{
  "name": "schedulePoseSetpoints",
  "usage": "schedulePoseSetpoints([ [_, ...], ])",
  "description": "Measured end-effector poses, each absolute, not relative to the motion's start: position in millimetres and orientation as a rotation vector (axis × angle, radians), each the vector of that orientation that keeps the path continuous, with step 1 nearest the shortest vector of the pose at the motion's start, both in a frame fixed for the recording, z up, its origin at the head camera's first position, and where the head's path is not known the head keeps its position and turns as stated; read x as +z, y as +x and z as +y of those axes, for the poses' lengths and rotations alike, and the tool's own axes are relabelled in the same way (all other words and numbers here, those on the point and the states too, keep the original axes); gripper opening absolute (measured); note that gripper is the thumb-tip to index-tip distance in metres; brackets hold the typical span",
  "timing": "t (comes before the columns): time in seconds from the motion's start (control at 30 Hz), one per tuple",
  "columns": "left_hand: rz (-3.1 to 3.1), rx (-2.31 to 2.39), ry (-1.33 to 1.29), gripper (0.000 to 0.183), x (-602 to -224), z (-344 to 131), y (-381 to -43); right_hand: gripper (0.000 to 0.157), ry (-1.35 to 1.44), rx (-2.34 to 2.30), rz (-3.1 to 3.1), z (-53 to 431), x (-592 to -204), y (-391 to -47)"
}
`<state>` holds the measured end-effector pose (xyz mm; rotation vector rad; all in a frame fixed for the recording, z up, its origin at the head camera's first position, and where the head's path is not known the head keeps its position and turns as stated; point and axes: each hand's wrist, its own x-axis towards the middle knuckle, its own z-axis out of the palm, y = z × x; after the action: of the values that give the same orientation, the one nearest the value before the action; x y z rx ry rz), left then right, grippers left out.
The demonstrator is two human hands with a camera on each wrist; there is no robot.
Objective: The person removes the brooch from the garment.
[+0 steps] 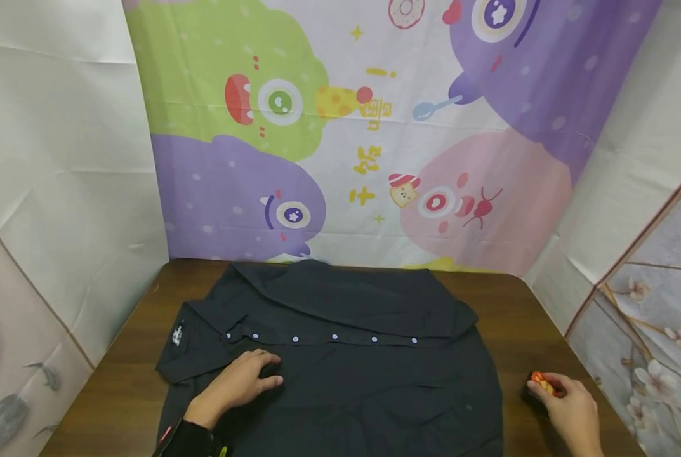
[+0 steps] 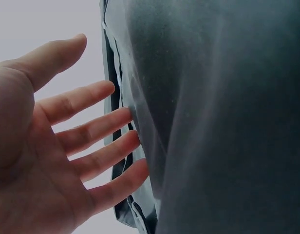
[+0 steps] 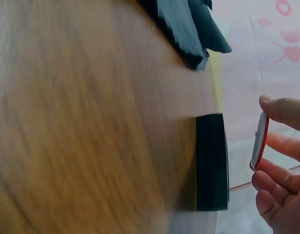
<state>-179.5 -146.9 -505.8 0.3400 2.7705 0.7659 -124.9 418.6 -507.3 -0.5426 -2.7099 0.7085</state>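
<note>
A black button-up shirt [image 1: 329, 374] lies spread on the wooden table, a row of pale buttons running across it and its upper part folded over. Over its left part is my left hand [image 1: 240, 381], fingers loosely extended and holding nothing; in the left wrist view the fingers [image 2: 99, 124] are spread beside the dark cloth [image 2: 228, 126]. At the table's right side my right hand [image 1: 571, 406] pinches a small flat piece [image 1: 544, 383], orange-red and yellow on one face. The right wrist view shows its pale back [image 3: 258, 139] and red edge between thumb and fingers.
A small black box [image 3: 212, 163] stands on the table [image 3: 91, 122] just below the right hand. Behind the table hangs a cloth with cartoon monsters [image 1: 283, 101]. White panels [image 1: 66, 127] rise at the sides. A white mark [image 1: 177, 335] shows on the shirt's left sleeve.
</note>
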Motion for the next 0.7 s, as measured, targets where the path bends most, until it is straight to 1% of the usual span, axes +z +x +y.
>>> schedulePoseSetpoints([
  [0.23,2.755,0.742,0.336,0.040,-505,-147,-181,0.049,-0.545,0.689,-2.733,430,-512,-124],
  [0.53,2.771,0.731,0.344,0.042,-505,-148,-184,0.042,-0.376,0.574,-2.762,437,-514,-126],
  [0.7,2.772,0.736,0.345,0.041,-507,-147,-181,0.048,-0.408,0.590,-2.914,442,-516,-127],
])
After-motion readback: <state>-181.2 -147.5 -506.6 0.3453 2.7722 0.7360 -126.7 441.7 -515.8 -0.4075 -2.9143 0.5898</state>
